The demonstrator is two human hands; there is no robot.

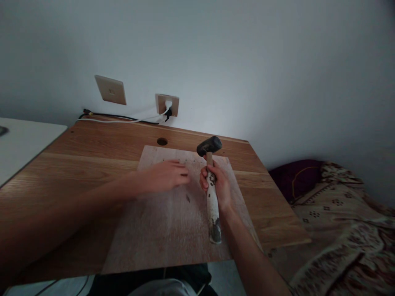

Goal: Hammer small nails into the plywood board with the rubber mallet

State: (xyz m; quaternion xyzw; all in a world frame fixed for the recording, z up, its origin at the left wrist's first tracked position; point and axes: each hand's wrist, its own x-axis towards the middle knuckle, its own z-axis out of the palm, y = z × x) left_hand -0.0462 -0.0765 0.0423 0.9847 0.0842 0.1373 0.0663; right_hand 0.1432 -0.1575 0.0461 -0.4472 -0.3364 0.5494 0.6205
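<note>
In my right hand is a mallet, its fingers wrapped round the upper part of the handle. The mallet has a black head and a light wooden handle with worn, peeling white paint. Its head points away from me, above the far part of a thin wooden board. My left hand is over the board, left of the mallet, a little blurred. Its fingers are drawn together, and a small dark spot shows at their tips; I cannot make out what it is. Small dark points run in a row near the board's far edge.
The board lies on a wooden desk against the wall. At the back are a round cable hole, a plugged-in socket and cables. A white surface stands at left. Patterned bedding lies to the right.
</note>
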